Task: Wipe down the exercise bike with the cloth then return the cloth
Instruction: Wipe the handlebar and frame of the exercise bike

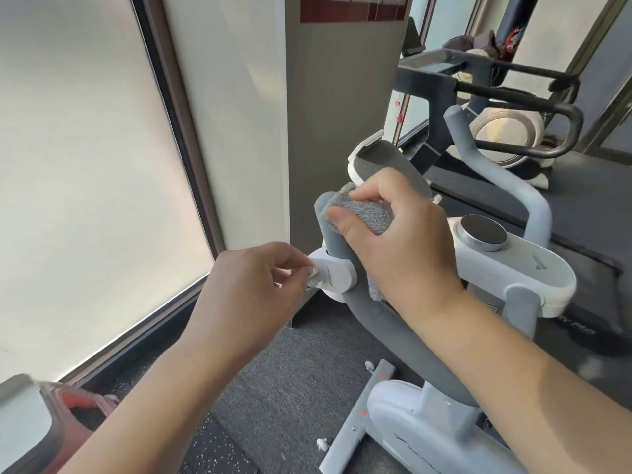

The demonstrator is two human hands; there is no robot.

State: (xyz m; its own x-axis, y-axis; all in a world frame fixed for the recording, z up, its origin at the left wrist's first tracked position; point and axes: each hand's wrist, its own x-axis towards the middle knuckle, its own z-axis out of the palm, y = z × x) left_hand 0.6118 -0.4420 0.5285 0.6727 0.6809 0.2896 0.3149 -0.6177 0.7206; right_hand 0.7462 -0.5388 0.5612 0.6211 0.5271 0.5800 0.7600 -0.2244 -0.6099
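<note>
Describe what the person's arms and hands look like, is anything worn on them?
Both arms are bare right up to the picture's bottom edge: no sleeves and no gloves show. The left hand and the right hand carry no ring, and neither wrist has a watch or bracelet. The nails that can be seen are short and unpainted. No marks or bandages show on either forearm.

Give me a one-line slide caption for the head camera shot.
Right hand wraps a grey cloth around the bike's handlebar while the left hand pinches the white clamp.
</note>
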